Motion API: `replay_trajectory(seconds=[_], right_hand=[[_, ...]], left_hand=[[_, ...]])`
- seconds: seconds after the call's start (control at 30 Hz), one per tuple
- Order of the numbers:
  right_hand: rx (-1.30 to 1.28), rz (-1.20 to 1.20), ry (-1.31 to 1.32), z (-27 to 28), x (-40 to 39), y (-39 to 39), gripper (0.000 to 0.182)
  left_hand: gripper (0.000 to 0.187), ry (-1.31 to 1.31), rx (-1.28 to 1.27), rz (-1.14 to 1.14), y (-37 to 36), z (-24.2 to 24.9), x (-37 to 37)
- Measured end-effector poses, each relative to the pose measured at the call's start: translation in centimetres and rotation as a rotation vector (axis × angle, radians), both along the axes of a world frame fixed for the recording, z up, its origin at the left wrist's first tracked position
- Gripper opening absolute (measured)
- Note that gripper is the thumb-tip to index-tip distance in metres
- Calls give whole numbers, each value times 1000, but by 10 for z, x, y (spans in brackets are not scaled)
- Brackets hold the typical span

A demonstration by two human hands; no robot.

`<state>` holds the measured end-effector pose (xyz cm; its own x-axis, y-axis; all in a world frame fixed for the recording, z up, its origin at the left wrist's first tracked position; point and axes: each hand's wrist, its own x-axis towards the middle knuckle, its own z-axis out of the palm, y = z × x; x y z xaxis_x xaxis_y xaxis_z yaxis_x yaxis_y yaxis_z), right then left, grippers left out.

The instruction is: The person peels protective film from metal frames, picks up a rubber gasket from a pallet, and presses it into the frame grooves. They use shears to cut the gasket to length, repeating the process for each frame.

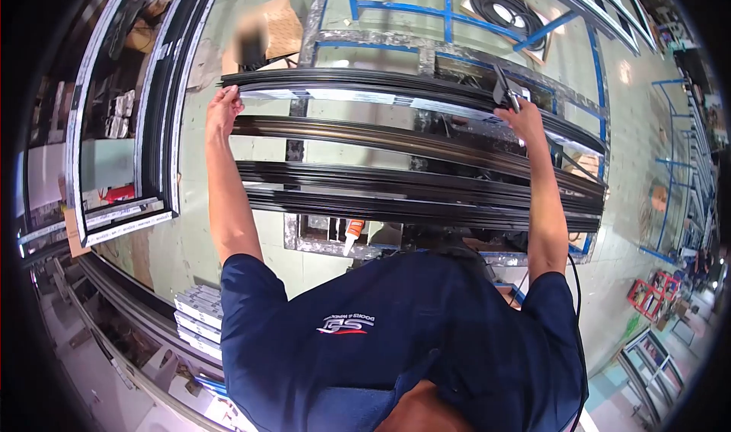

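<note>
My left hand [223, 110] is at the left end of the uppermost bundle of long black profiles [343, 81], fingers pinched on its near edge. White printed film [396, 99] runs along that edge. On the right, my right hand [524, 121] is closed round a dark tool with a flat grey part [502, 88], held over the same bundle. Nearer my body lie a brownish profile [365, 132] and more black profiles [396, 177], side by side across the frame.
A metal work frame with blue bars [396, 7] supports the profiles. An orange-and-white bottle [353, 232] sits near my chest. Dark frames with white edging [76, 142] stand at left. A coiled black cable [506, 13] lies at the top, cardboard [280, 27] at upper left.
</note>
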<state>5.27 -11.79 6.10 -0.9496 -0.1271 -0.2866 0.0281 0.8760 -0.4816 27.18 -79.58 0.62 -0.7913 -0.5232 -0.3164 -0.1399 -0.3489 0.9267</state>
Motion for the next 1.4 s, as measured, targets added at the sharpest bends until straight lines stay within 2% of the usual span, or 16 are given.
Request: replay_trajectory(seconds=[0.23,0.37,0.47,0.6,0.77,0.87,1.0,1.03,1.13,1.17,1.27,1.3,1.4], right_hand=[[94,159,104,14,10,-7,40],[28,87,-40,19,11,-11,32],[-70,79,-92,36,22,-26,26],[-154,112,-81,43,27,-38,23],[-106,156,-92,34,14,-33,22],[-94,206,-85,28,9,-31,22],[-18,226,-56,31,9,-38,21],[-8,221,-75,30,7,-38,22],[-47,440,225,9,-5,-31,22],[-57,498,304,3,-8,-29,23],[-89,311,-2,20,-2,-43,15],[-106,302,-44,16,-3,-42,18],[-123,252,-102,10,-7,-38,20]], left_hand=[[10,-53,-119,155,5,-12,-11],[27,-79,-337,298,11,-22,-22],[31,-107,-466,402,14,-25,-27],[38,-318,-724,501,10,-24,-26],[41,-221,-458,545,13,-7,-24],[41,-189,-358,572,3,-18,-28],[40,-275,-300,564,1,-8,-30],[40,-339,-319,620,2,-6,-32],[63,-374,-112,560,-6,-2,-33],[61,-347,-75,530,-10,-8,-32],[31,-285,-60,597,-15,-31,-37],[24,-269,-10,620,-10,-31,-37],[20,-225,19,708,-1,-36,-40]])
